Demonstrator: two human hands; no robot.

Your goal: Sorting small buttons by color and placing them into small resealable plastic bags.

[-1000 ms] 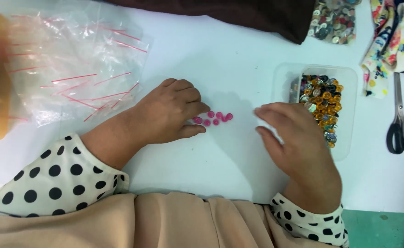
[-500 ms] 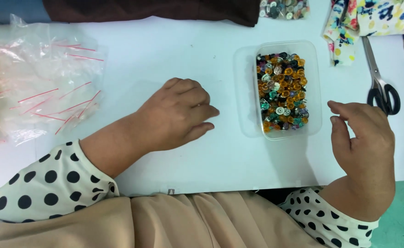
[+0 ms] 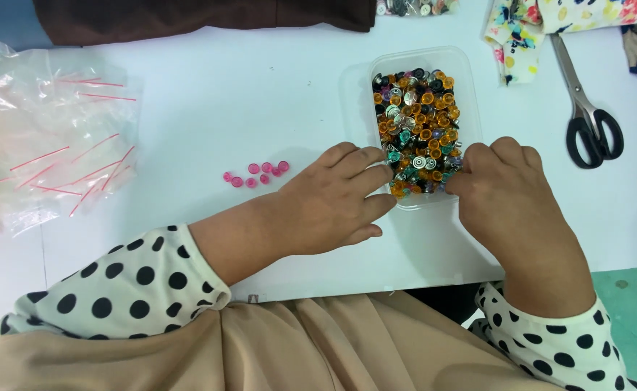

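A white bench [image 3: 260, 94] fills most of the view, with a dark brown cloth [image 3: 203, 18] lying along its far edge and a heap of clear plastic bags with red strips [image 3: 51, 156] spread over its left end. At the far right corner lies a piece of flowered fabric [image 3: 543, 29], and just beside it a pair of black-handled scissors [image 3: 586, 108] rests with its blades pointing away from the person. The person's arms come in from the near edge in white sleeves with black dots [image 3: 116, 289]. The left hand [image 3: 326, 206] lies palm down on the bench, its fingers loosely spread and holding nothing, the fingertips touching the near left corner of a clear plastic tub [image 3: 463, 69]. The right hand [image 3: 510, 199] is at the tub's near right corner, its fingers curled together over the near edge among the contents; whether they pinch anything cannot be told. The tub is filled with small mixed buttons [image 3: 416, 119], mostly orange, black, teal and silver. Left of the left hand, apart from the tub, a short row of little pink buttons [image 3: 257, 174] lies on the bare bench. A few more buttons [image 3: 412, 7] show at the far edge.
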